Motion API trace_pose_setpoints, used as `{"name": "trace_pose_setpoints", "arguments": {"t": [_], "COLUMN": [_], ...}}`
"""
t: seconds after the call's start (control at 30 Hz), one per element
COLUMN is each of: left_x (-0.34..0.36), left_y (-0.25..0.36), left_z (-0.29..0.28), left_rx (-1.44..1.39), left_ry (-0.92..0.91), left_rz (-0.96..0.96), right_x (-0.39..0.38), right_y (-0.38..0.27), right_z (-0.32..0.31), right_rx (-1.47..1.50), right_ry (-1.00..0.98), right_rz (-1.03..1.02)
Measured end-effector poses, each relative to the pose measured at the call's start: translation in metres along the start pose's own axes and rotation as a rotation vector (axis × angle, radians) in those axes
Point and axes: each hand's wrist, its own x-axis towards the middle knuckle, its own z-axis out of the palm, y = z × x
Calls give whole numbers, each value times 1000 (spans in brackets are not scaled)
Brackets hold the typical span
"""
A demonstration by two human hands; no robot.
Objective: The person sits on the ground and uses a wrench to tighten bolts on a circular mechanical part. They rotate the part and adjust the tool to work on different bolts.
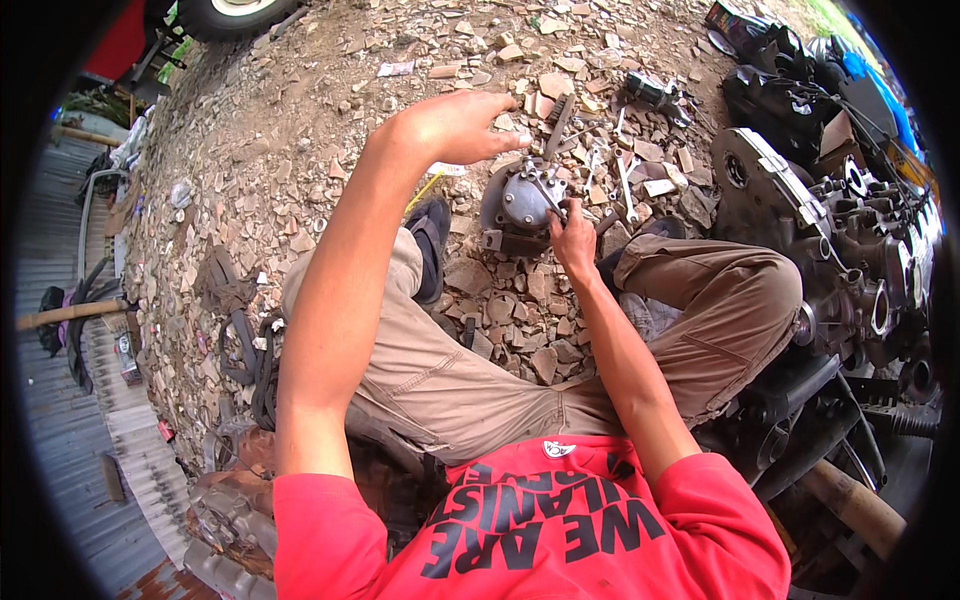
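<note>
A metal housing with a rounded, bolted cover sits on the rubble between my feet. My right hand is at its right side, fingers closed on a slim metal tool lying across the cover. My left hand is held in the air above and left of the housing, fingers apart and holding nothing. Just beyond the housing lie a dark brush-like bar and several loose wrenches.
Large engine parts crowd the right, with dark bags behind. A dark device lies upper right of the wrenches. Black hoses and corrugated sheets are at left. A tyre stands at top left.
</note>
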Motion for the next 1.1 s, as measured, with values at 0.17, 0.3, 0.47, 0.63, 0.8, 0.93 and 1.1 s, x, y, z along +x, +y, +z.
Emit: {"name": "trace_pose_setpoints", "arguments": {"t": [0.17, 0.3, 0.47, 0.63, 0.8, 0.93, 1.1], "left_x": [1, 2, 1, 5, 2, 4, 0], "left_y": [1, -3, 0, -5, 0, -6, -2], "left_z": [1, 3, 1, 2, 0, 3, 1], "left_rx": [-2, 5, 5, 0, -17, 3, -10], "left_ry": [9, 34, 14, -2, -5, 28, 9], "left_rz": [13, 17, 23, 31, 28, 45, 38], "right_x": [2, -1, 5, 4, 6, 5, 2], "right_y": [3, 0, 6, 6, 7, 9, 6], "right_z": [-2, 0, -2, 1, 0, 0, 2], "right_rx": [9, 32, 49, 149, 57, 90, 120], "right_ry": [-15, -5, -7, -14, -36, -25, -58], "right_rz": [-93, 5, -88, -66, 4, -100, 80]}}
